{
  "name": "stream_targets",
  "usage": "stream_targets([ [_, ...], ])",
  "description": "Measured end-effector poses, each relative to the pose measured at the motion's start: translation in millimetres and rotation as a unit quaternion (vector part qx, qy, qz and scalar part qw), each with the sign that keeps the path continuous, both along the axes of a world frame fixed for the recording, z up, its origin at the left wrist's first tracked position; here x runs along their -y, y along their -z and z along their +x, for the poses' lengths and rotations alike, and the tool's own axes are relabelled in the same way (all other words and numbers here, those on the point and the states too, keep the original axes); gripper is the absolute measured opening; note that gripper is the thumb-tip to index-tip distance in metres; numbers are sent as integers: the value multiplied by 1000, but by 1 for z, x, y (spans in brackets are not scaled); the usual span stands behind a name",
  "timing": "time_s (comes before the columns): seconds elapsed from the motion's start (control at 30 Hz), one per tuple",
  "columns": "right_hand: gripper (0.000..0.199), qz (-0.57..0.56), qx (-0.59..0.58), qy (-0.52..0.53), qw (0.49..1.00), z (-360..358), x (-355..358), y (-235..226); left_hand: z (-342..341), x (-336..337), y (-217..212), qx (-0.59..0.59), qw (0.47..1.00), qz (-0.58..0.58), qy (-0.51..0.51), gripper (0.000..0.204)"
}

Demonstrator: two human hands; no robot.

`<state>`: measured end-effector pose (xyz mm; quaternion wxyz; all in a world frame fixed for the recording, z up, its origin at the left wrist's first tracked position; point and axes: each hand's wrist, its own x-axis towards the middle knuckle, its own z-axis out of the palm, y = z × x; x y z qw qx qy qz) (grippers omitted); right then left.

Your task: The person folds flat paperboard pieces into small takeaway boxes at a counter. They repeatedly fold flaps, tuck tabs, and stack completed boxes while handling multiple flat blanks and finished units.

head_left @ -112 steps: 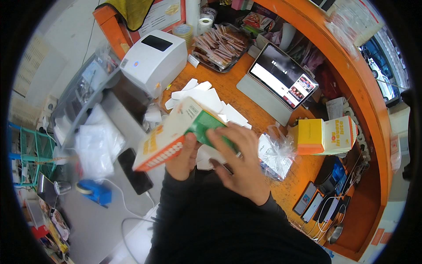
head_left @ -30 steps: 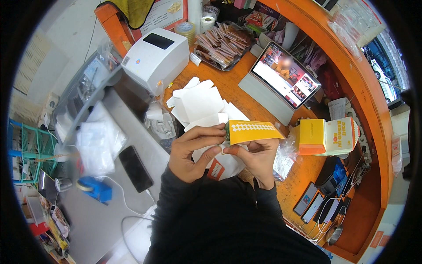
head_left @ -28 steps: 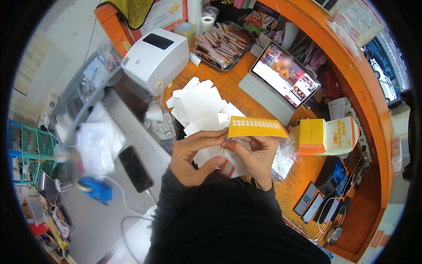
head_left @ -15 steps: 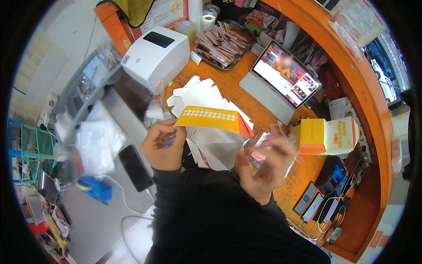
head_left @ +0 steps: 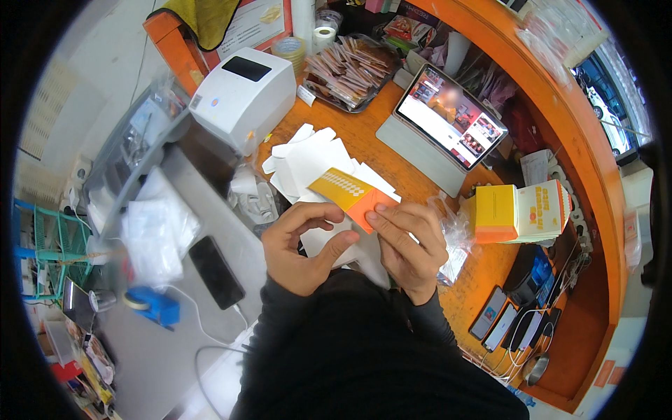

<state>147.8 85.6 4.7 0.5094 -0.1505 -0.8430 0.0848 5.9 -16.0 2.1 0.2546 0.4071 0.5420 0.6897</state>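
Observation:
A yellow and orange paper carton (head_left: 348,192), white on its inner side, is in front of me over the orange desk. My right hand (head_left: 413,248) pinches its orange end panel between thumb and fingers. On the carton's near left side, my left hand (head_left: 302,245) has its thumb and fingers curved but apart, with nothing visible between them. White unfolded carton blanks (head_left: 311,161) lie just beyond. To the right stands a stack of similar yellow and orange cartons (head_left: 519,214). Part of the held carton's underside is hidden by my hands.
A white label printer (head_left: 245,91), a tray of small packets (head_left: 350,73) and a propped tablet (head_left: 451,115) line the back. A black phone (head_left: 215,271), blue tape dispenser (head_left: 155,306) and clear bags (head_left: 157,231) lie left. Several phones with cables (head_left: 500,325) lie right.
The carton has turned and its orange end is now folded and faces me. My right hand has come in and pinched that end; my left hand has moved right and let go of the yellow edge.

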Motion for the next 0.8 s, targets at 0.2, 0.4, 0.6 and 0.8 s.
stream_targets([
  [0.2,40,14,4,-1,1000,5,0,3,7,3,-9,90,995,-40,10,22],
  [0.4,41,43,20,3,999,10,3,5,10,4,-16,120,990,-60,32,22],
  [0.6,35,13,8,-36,999,1,6,10,12,2,-12,172,985,-25,-18,19],
  [0.8,27,-267,-38,-55,961,4,4,2,9,4,-11,-231,956,29,-180,14],
])
